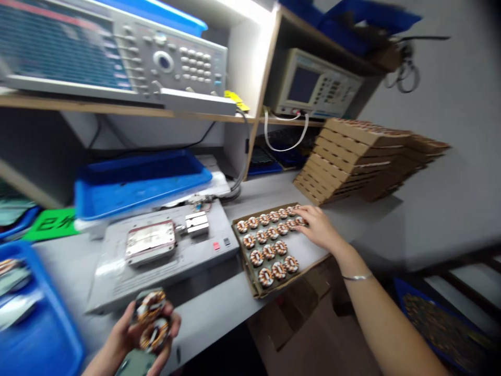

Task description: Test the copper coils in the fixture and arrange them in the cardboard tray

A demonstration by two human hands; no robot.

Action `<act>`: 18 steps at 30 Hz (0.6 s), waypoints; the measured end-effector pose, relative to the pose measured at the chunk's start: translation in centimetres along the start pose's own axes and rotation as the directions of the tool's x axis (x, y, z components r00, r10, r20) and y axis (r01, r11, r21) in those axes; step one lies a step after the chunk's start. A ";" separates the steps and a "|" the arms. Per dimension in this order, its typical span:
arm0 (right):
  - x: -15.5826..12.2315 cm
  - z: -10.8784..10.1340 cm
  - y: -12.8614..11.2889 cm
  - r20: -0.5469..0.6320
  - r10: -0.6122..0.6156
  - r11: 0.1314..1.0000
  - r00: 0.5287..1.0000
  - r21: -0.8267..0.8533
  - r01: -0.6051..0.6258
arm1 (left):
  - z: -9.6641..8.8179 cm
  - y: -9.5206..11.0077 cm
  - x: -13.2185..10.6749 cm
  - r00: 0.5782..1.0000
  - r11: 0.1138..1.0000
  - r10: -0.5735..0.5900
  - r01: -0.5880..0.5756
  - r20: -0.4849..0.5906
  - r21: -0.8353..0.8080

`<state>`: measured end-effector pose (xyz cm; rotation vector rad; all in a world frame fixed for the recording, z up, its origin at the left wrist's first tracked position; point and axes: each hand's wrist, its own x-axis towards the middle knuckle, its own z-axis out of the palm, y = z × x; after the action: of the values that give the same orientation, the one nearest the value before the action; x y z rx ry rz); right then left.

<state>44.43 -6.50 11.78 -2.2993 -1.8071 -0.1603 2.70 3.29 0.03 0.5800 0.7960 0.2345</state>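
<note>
left hand [129, 334]: two copper-wound toroids [152, 321] cupped, lol | right hand [319, 227]: resting on the end of the toroid rows [268, 250] | flat in cardboard tray [297, 273]

A test instrument [117, 52] sits on a shelf [78, 104] above a blue tray [141, 183].

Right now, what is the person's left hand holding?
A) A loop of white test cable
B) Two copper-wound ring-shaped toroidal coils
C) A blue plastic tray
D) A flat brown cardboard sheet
B. The left hand curls around two copper-wound ring-shaped toroidal coils, stacked in its grip at the bottom of the head view.
</note>
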 end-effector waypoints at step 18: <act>2.3 1.3 -27.7 0.182 -0.883 0.426 0.432 0.697 0.576 | 1.7 1.0 -5.5 0.986 0.995 0.056 -0.041 0.159 -0.095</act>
<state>18.11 2.20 13.78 -0.9649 -2.6183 0.8630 0.21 1.19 4.94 0.5259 0.6111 0.2637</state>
